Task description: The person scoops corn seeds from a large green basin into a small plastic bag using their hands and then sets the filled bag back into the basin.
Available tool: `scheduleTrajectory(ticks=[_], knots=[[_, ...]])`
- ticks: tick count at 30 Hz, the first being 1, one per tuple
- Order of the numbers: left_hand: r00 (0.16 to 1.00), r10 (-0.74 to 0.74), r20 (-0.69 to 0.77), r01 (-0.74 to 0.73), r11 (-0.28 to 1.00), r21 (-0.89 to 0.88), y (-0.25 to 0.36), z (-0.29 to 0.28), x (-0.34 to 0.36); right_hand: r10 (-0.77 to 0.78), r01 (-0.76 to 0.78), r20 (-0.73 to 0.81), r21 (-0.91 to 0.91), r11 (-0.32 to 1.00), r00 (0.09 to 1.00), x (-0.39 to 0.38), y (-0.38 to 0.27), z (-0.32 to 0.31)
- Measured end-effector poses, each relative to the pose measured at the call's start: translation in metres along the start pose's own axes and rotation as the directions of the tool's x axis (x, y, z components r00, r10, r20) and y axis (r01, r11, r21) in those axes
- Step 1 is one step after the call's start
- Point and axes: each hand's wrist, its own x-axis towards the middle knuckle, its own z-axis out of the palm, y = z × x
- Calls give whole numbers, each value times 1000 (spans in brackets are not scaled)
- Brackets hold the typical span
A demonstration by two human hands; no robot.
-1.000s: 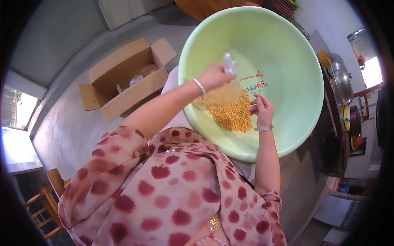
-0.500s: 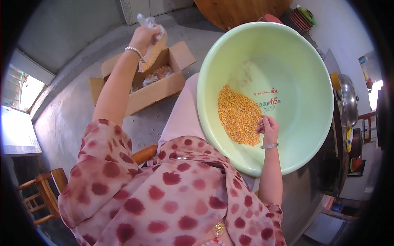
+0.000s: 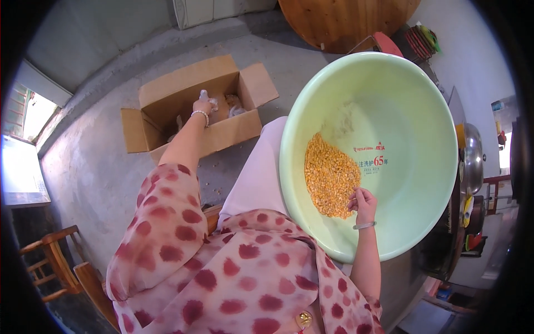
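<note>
My left hand reaches down into an open cardboard box on the floor, fingers closed round the gathered top of a clear plastic bag. The lower part of that bag is inside the box, partly hidden by the front wall. Beside it lie other clear bags with something brownish in them. My right hand is in a large pale green basin, at the right edge of a heap of yellow corn kernels. Its fingers are pinched together; what they hold, if anything, is too small to see.
The basin leans by my legs. A round wooden tabletop stands behind it, with a stack of red baskets nearby. On the right is a metal pot. Wooden chairs stand at the lower left.
My left hand has lowered the plastic bag from above the box to inside it. My right hand stays by the kernels. The whole view has shifted a little.
</note>
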Motion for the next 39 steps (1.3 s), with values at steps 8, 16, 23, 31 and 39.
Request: scheduleTrajectory(ticks=[8,16,23,31,39], knots=[[972,-96,213,105,994,-30,40,-15,-42,25,-25,2,-58,998,1000,-6,2,-6],[928,-101,358,-33,936,349,46,-22,-43,28,-26,24,-70,997,999,-17,-4,-8],[894,-9,448,-386,496,778,52,3,-46,-37,36,-13,-75,997,999,-27,-19,-12],[716,-47,697,-410,780,474,88,5,-73,-210,208,6,-144,967,978,-41,-11,-48],[717,-268,643,-52,900,433,75,24,-60,-163,233,175,-840,491,971,4,-10,-64]])
